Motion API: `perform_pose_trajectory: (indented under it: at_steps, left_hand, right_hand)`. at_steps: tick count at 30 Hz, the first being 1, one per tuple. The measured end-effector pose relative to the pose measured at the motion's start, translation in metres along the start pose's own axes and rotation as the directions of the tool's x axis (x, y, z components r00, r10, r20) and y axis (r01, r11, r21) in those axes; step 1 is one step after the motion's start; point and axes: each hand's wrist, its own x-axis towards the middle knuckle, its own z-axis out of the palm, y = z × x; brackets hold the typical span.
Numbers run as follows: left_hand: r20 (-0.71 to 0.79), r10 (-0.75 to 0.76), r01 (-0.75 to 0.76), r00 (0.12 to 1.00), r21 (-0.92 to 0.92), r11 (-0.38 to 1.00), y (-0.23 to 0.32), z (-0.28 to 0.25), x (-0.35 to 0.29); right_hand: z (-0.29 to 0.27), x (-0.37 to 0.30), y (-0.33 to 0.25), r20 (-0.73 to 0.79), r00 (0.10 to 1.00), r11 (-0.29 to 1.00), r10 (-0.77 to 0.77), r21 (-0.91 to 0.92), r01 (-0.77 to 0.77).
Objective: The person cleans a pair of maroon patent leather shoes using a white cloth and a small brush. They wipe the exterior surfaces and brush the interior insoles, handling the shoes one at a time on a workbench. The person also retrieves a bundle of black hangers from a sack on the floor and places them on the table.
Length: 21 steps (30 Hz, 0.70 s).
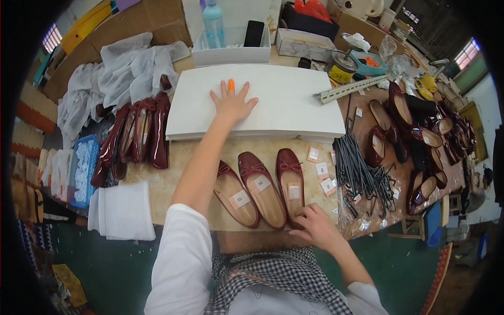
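Your left hand (pixel 233 109): fingers splayed flat on the stack of white sheets (pixel 286 105), gripping nothing. Your right hand (pixel 320 230): fingers loosely curled at the heel of the row's rightmost burgundy ballet flat (pixel 288 177); hold can't be told. It lies beside two matching flats (pixel 268 199), heels near the worktop's (pixel 165 181) front edge. A careless knock could tip it off; tilting could spill its paper label (pixel 293 191).

Shoes (pixel 269 198): glossy, smth; wht stack (pixel 286 102): matt, paper-like.
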Motion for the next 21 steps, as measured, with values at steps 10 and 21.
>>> perform_pose_trajectory:
  at_steps: [10, 21]
  left_hand:
    - [-0.178, 0.657, -0.604, 0.732, -0.615, 0.507, 0.105, -0.090, -0.196]
    - [0.170, 0.078, 0.141, 0.982, -0.946, 0.291, 0.089, -0.057, -0.243]
  right_hand:
    - [0.020, 0.014, 0.021, 0.230, 0.686, -0.418, 0.690, 0.901, 0.119]
    - [-0.010, 0.015, -0.031, -0.175, 0.958, 0.828, 0.227, 0.553, -0.095]
